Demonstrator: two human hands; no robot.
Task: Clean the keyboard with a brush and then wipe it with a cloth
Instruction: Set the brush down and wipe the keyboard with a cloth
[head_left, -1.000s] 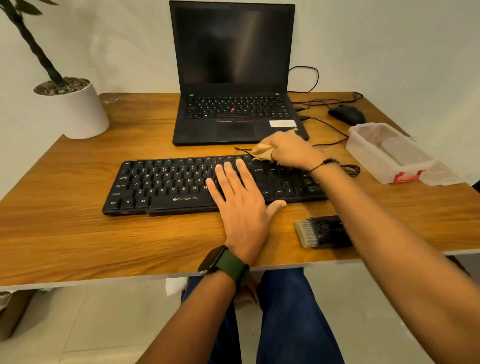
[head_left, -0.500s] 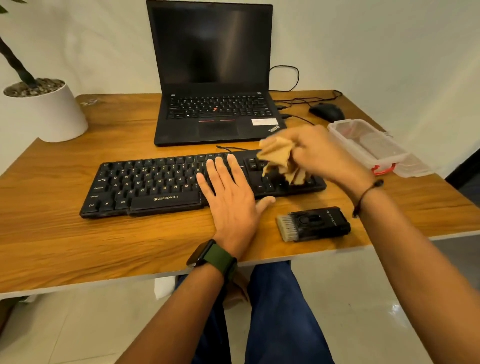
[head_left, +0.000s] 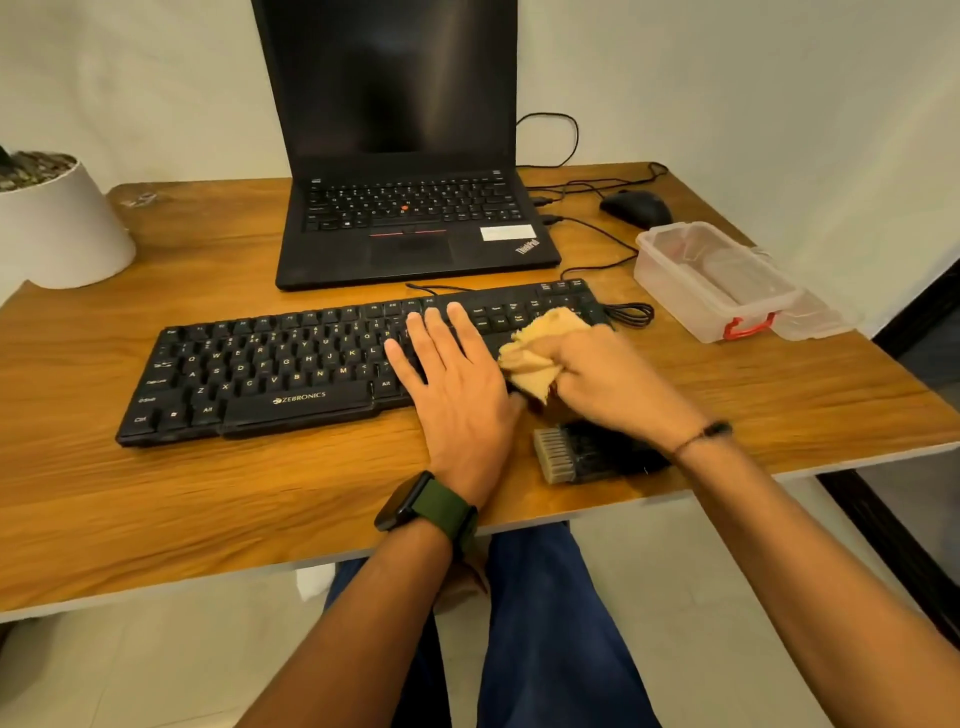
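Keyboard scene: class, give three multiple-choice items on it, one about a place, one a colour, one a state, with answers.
1. Where does the brush lie?
A) in the box
B) on the desk before the keyboard
C) on the laptop

2. What colour is the cloth?
A) tan
B) blue
C) white

3. How is the left hand?
A) gripping the brush
B) flat on the keyboard
C) off the desk

Answers: 1 B, it rests at the desk's near edge; 2 A, the right hand holds it; 3 B, fingers straight on the keys.

A black keyboard lies flat, a crumpled tan cloth over its right end, a black brush, somewhat blurred, just beside.
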